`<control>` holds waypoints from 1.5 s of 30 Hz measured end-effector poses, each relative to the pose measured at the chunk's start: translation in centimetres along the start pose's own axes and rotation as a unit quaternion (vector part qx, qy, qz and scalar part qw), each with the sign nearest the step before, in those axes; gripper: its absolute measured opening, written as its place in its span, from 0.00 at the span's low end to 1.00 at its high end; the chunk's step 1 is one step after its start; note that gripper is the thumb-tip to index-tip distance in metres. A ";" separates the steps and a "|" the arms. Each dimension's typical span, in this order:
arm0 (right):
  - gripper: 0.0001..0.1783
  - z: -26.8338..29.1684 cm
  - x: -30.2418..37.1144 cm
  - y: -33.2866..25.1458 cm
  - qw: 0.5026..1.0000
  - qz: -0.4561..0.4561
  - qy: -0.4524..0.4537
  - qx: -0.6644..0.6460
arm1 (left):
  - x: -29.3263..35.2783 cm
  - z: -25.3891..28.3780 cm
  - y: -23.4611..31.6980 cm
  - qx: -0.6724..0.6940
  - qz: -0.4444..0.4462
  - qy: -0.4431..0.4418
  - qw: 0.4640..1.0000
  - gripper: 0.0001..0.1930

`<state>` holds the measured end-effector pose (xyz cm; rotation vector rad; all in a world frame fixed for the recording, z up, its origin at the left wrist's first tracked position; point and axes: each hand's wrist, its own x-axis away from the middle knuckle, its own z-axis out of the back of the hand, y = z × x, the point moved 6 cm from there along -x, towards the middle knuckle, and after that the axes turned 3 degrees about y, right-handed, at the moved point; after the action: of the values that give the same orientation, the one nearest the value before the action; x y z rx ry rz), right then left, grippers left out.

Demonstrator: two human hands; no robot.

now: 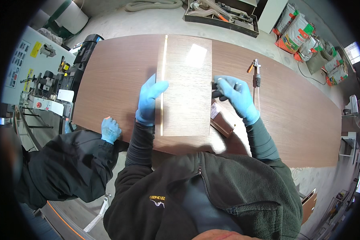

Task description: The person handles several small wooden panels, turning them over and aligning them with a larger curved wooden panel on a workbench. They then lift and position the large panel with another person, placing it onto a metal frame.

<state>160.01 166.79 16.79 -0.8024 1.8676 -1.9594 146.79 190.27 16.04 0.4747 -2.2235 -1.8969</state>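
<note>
A wood-grain panel (187, 100) with a pale strip along its left edge is in front of me over the brown table. Near its far end is a blank-looking white label (196, 55). My left hand (149, 100), in a blue glove, grips the panel's left edge with its thumb over the face. At the right edge is my gloved right hand (235, 94), its dark-tipped fingers curled together; what they pinch, if anything, is hidden. Partly under the panel and beside my right wrist, a brown block-like piece (224, 125) carries a white label.
An air blow gun (257, 74) with a hose lies right of my right hand. To my left, a co-worker's gloved hand (111, 130) rests at the table (300, 120) edge. Black machinery (68, 82) adjoins the table's left end. Filled bags (295, 34) stand beyond, far right.
</note>
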 end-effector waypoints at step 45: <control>0.15 -0.2 0.4 1.3 0.998 -0.027 -0.029 -0.052 | 3.1 -1.3 -0.9 0.026 0.030 0.055 0.998 0.29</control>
<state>159.37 166.57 15.60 -0.9390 1.9458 -1.8627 144.39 187.89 15.20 0.5020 -2.1954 -1.7455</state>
